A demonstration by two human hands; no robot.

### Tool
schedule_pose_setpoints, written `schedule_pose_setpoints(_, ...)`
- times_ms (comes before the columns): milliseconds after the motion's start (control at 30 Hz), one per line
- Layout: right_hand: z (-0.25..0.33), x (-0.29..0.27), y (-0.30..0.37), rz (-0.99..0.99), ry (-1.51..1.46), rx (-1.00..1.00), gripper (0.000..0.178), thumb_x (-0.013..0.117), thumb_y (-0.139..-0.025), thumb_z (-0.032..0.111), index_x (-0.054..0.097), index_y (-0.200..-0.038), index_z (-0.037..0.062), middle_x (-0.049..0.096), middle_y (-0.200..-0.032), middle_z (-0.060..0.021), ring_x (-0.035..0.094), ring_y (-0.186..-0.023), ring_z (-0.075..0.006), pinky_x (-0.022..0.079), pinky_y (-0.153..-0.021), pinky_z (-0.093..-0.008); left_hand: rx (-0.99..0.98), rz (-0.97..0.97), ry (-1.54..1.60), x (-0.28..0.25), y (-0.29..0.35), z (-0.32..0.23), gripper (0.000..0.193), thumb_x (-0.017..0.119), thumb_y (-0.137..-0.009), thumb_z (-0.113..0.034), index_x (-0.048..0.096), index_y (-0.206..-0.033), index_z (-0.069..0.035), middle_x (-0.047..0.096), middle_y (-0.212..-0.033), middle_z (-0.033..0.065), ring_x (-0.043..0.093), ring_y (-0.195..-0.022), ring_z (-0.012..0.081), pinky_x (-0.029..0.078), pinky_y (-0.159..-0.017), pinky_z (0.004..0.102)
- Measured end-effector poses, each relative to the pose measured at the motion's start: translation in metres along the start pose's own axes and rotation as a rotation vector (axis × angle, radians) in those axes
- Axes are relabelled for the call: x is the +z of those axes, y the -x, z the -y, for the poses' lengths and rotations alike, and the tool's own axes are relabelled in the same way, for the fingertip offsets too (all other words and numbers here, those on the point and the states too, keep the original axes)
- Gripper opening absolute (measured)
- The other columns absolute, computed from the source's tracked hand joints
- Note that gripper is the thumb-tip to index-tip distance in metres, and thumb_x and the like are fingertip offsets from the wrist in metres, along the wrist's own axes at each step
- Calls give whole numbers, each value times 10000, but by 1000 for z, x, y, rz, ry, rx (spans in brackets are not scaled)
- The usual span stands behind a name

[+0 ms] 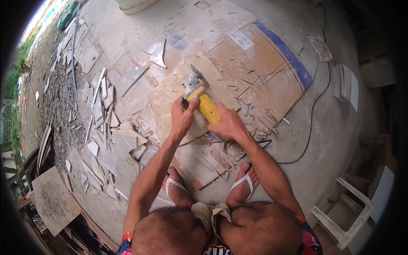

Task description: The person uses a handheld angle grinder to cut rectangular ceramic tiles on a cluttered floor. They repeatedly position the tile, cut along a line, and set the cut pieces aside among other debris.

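Observation:
Between my two hands is a yellow angle grinder (208,109) with a grey metal head and a thin disc at its far end. My left hand (183,114) is closed round the grinder near its head, thumb on the yellow body. Further back along the body, my right hand (228,123) wraps the handle. Under the grinder lies a dusty beige tile (168,112), and the disc is over its far part; whether it touches cannot be told. The tile rests partly on a scored cardboard sheet (238,63) with a blue edge stripe.
Broken tile pieces (104,102) litter the floor at left. A black cord (312,123) curves across the right side. Stacked tiles (343,83) stand at far right, and a white plastic stool (346,212) is near right. A white bucket (135,5) stands at the back.

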State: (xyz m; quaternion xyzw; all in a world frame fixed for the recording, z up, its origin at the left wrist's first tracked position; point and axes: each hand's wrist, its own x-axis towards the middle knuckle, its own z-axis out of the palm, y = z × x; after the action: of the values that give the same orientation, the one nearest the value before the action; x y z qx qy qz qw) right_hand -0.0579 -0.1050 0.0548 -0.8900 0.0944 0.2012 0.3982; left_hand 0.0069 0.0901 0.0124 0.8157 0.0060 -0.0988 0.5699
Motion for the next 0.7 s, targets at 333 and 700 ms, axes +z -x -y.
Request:
schedule_pose_setpoints(333,9,-2,-12,-7,4,-12,608,799,-719,306,602,-1142,-84,734,-990,-363,729,-960,-528,586,-856,-542,-3,-25,6,-4,-13,1,545,747,-1008,-481,744,-1092,58,666,-799,58,545,-715,142,456,-654,354)
schedule_pose_setpoints(700,9,2,-24,-1,13,-7,624,801,-715,307,592,-1163,-72,732,-992,-367,727,-976,-530,591,-864,-541,-40,12,-24,-10,-22,-1,558,725,-1020,-523,729,-1073,33,619,-829,9,505,-745,102,423,-654,309)
